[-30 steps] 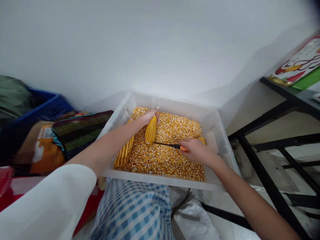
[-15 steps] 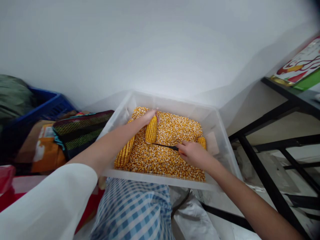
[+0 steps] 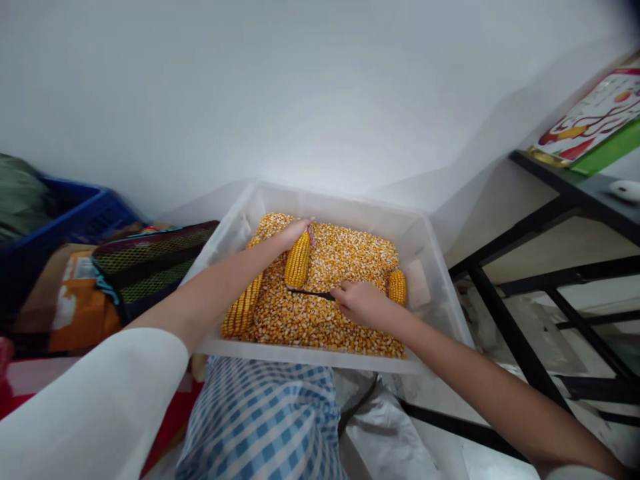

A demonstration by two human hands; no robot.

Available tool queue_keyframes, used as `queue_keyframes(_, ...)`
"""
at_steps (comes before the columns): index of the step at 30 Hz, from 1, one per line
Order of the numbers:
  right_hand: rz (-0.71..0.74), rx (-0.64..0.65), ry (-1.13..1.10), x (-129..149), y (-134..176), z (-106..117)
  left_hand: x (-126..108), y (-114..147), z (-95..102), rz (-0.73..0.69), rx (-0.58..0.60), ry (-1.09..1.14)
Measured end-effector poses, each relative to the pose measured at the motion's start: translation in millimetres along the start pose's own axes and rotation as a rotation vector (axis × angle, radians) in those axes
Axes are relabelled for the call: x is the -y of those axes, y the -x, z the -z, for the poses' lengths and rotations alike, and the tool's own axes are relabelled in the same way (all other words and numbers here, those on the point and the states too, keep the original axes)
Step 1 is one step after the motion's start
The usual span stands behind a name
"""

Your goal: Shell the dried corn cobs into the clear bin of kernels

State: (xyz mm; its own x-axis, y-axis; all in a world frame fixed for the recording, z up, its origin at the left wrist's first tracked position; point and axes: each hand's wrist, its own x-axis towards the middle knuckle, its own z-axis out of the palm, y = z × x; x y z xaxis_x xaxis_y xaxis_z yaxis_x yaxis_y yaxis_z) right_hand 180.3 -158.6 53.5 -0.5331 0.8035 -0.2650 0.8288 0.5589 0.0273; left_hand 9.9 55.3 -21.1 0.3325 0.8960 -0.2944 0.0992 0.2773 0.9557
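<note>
My left hand (image 3: 296,232) is closed around the far end of a yellow corn cob (image 3: 298,263), which points toward me. In my right hand (image 3: 356,300) is a thin dark screwdriver (image 3: 315,294), its handle mostly hidden by my fingers. The shaft reaches left across the cob's near end and seems to touch it. Loose corn kernels (image 3: 320,328) lie under both hands in a translucent plastic bin (image 3: 345,361). Another cob (image 3: 243,311) rests at the bin's left side, partly behind my left forearm, and a shorter-looking one (image 3: 397,287) sits at the right.
A white wall (image 3: 320,100) rises behind the bin. Black metal shelving (image 3: 515,333) stands close on the right, with a printed box (image 3: 590,123) on top. To the left are a mesh bag (image 3: 155,263) and a blue crate (image 3: 95,213). Checked blue cloth (image 3: 260,420) lies before the bin.
My right hand has moved left, carrying the screwdriver further across the cob's near end. My left hand keeps its hold on the cob. The whole view has shifted slightly.
</note>
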Motion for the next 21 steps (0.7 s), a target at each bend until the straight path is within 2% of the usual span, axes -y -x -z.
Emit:
queue_keyframes(3,0.003,0.003,-0.018,-1,1,4,2,-1,2.1,0.009,0.004,0.046)
queue_keyframes(10,-0.132,-0.032,-0.096,-24,23,12,-2,3,4.5,0.056,0.025,0.036)
queue_keyframes(21,-0.103,-0.037,-0.068,-19,20,10,1,0,5.2,0.042,0.040,0.059)
